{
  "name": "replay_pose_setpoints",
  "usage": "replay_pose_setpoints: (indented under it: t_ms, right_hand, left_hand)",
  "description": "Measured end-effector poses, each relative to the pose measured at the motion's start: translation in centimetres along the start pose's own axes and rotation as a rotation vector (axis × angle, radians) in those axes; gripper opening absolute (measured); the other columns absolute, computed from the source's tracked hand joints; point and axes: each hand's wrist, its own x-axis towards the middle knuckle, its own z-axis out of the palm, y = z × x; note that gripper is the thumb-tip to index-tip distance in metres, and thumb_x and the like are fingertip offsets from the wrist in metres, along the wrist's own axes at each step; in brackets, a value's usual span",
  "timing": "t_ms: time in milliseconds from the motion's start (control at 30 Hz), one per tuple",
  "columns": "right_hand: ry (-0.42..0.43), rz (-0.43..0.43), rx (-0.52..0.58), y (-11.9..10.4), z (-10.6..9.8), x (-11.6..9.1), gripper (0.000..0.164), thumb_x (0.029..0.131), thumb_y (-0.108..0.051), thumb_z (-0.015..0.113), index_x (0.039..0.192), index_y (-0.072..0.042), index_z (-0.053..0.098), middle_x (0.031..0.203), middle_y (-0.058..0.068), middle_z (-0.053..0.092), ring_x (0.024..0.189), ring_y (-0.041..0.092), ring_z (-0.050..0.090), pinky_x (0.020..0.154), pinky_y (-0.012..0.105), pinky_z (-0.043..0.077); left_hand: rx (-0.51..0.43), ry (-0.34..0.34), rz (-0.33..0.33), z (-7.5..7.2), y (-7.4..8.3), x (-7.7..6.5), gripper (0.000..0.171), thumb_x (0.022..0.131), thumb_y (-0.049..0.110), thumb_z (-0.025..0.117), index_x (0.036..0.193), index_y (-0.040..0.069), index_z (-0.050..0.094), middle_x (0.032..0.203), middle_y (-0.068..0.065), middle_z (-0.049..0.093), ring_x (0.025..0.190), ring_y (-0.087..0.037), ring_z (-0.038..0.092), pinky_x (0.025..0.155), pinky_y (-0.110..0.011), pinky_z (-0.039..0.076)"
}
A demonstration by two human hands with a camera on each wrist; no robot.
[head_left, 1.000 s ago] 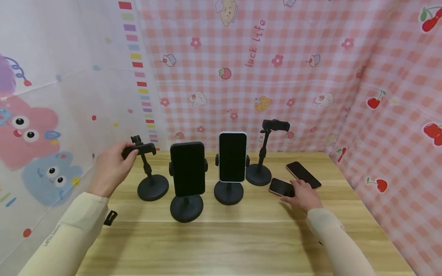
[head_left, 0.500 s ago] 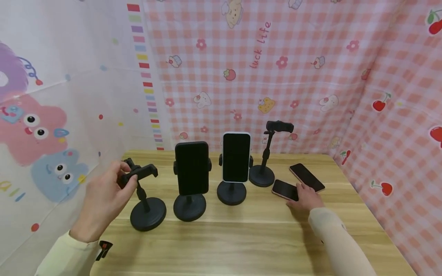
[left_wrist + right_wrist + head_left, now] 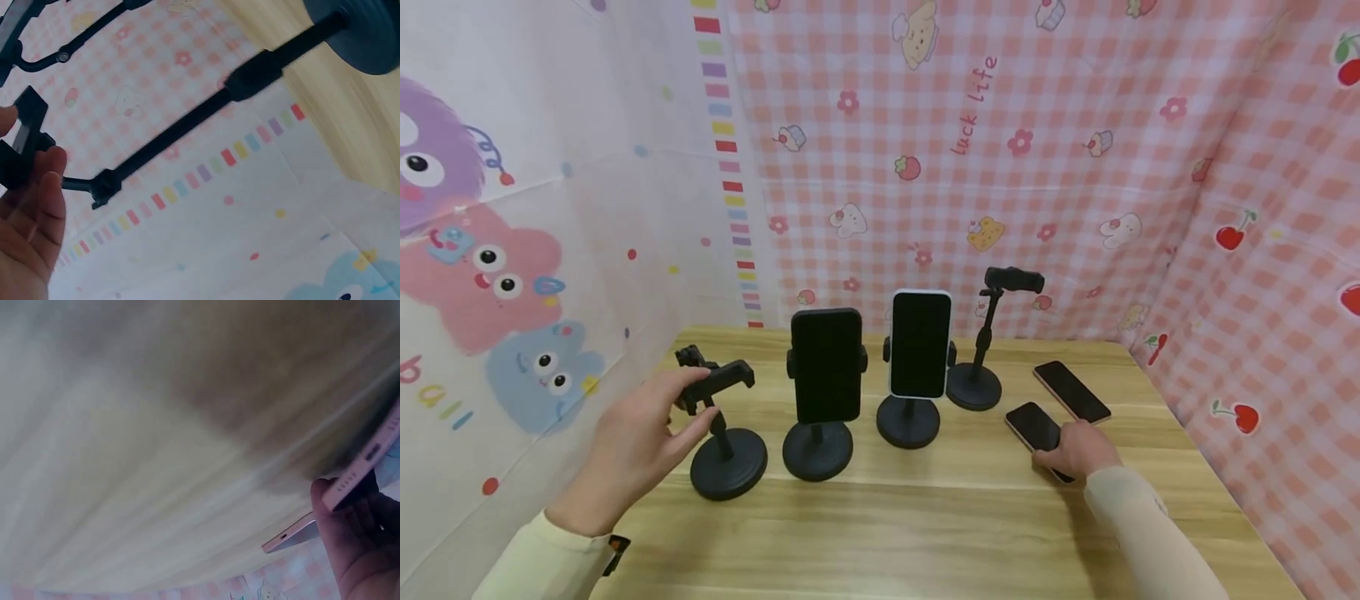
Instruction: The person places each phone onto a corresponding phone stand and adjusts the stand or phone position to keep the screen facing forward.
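My left hand (image 3: 640, 446) has its thumb and fingers around the clamp of a black phone stand (image 3: 728, 467), whose round base is at the left of the table. In the left wrist view, the fingers (image 3: 55, 164) lie against the clamp (image 3: 28, 115), and the thin pole slants away to the base. On the right, my right hand (image 3: 1082, 450) grips a black-screened phone (image 3: 1032, 423) by its near end. The right wrist view shows the pink edge (image 3: 362, 465) of this phone, with its charging port, between thumb and fingers.
A second phone (image 3: 1072, 392) lies flat behind the right hand. Two stands hold upright phones, one dark (image 3: 827, 367) and one white-rimmed (image 3: 920, 343). Another stand (image 3: 974, 385) with no phone stands behind them. Patterned cloth (image 3: 880, 125) hangs around the wooden table (image 3: 865, 533).
My left hand has brought its stand nearer the front of the table, and its grip has loosened a little. The phone under my right hand has turned and come nearer the front.
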Motion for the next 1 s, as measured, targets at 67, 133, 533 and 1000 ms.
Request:
replay_pose_setpoints:
  t_ms: [67,133,533,1000]
  right_hand:
    - [0.029,-0.002,0.030,-0.1,0.1,-0.7,0.058,0.073,-0.052,0.068,0.084,0.005,0.065,0.076,0.016,0.065,0.067,0.029,0.058,0.066,0.050,0.051]
    - [0.046,-0.029,0.105,-0.9,0.0,-1.6,0.055,0.075,-0.052,0.068,0.089,0.001,0.067,0.078,0.011,0.066,0.067,0.023,0.057,0.064,0.046,0.050]
    - [-0.526,-0.412,1.282,-20.0,-3.0,-9.3,0.045,0.096,-0.018,0.049,0.133,0.007,0.047,0.106,0.020,0.064,0.092,0.032,0.065,0.080,0.047,0.057]
    - [-0.193,-0.447,1.381,-35.3,-3.0,-8.7,0.051,0.084,-0.024,0.066,0.133,-0.015,0.053,0.118,0.004,0.054,0.104,0.016,0.059,0.087,0.034,0.054]
  left_hand:
    - [-0.007,0.004,0.045,0.0,-0.1,-0.2,0.045,0.070,0.013,0.077,0.111,0.000,0.062,0.092,-0.014,0.068,0.065,-0.016,0.056,0.045,-0.035,0.047]
    - [-0.016,0.011,0.067,-0.1,-0.2,-0.3,0.045,0.071,0.013,0.077,0.112,0.001,0.063,0.092,-0.012,0.068,0.071,-0.016,0.059,0.045,-0.035,0.049]
    - [-0.059,0.029,0.064,-0.1,-0.6,-0.6,0.042,0.071,0.009,0.077,0.111,0.002,0.066,0.094,-0.009,0.068,0.075,-0.014,0.059,0.050,-0.038,0.053]
    - [-0.094,0.003,0.044,-0.5,-0.9,-1.2,0.040,0.069,0.007,0.079,0.107,0.002,0.066,0.095,-0.010,0.068,0.075,-0.012,0.059,0.053,-0.036,0.052]
